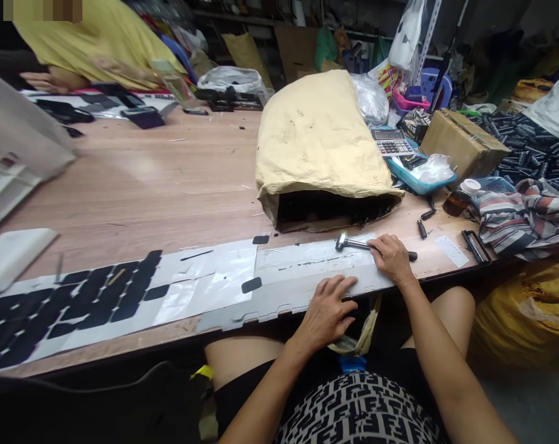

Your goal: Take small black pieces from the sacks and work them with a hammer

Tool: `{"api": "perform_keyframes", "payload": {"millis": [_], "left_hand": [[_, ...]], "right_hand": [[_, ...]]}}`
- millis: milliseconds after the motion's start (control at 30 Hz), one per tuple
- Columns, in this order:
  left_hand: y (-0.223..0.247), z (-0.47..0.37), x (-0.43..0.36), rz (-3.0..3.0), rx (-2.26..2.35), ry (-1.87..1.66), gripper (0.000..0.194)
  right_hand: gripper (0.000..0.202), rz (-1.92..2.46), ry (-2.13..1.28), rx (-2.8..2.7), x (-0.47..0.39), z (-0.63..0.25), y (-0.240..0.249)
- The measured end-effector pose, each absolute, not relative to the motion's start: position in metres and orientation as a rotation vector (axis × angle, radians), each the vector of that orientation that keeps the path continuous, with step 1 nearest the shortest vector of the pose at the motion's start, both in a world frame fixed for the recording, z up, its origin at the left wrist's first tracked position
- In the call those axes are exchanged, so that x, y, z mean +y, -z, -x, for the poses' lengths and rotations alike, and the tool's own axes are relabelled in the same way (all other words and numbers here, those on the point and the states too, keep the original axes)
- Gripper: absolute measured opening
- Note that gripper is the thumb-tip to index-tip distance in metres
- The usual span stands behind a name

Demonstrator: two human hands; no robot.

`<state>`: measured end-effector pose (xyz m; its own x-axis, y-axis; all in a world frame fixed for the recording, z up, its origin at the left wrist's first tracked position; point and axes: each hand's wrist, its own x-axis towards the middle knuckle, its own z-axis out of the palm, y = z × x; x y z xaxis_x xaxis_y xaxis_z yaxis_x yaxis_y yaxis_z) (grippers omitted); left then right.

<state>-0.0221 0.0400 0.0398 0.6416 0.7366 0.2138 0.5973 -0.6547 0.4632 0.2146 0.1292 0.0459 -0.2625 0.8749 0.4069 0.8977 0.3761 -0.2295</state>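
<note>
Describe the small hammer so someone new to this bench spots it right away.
Start at the big tan paper sack lying open-mouthed on the wooden table. Just in front of its dark opening, on the long grey strip at the table's near edge, lies the hammer under the right hand. Its shiny metal head and thin dark handle set it apart from the small black parts nearby.

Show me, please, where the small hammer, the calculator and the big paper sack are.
small hammer (342, 242), head view, on its metal head beside the right hand (390, 259).
calculator (392, 142), head view, on its keypad.
paper sack (319, 132), head view, on its upper side.
</note>
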Motion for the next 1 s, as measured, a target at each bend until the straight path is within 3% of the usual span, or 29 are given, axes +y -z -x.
{"api": "perform_keyframes", "payload": {"millis": [167,300,500,767,1000], "left_hand": [[-0.047,0.029,0.064,-2.316,1.04,-0.722,0.022],[-0.062,0.048,0.126,-2.07,1.481,-0.957,0.024],[-0.071,0.074,0.217,-1.86,2.142,-0.711,0.035],[-0.058,0.078,0.24,-1.911,2.182,-0.426,0.019],[-0.071,0.074,0.201,-2.066,2.001,-0.539,0.026]], "right_hand": [[0.024,1.524,0.059,-2.171,0.129,-0.215,-0.045],[0.024,1.526,0.057,-2.161,0.13,-0.214,-0.045],[0.023,1.526,0.045,-2.151,0.13,-0.213,-0.046],[0.021,1.531,0.053,-2.152,0.129,-0.213,-0.046],[0.021,1.57,0.098,-2.164,0.128,-0.213,-0.044]]}}
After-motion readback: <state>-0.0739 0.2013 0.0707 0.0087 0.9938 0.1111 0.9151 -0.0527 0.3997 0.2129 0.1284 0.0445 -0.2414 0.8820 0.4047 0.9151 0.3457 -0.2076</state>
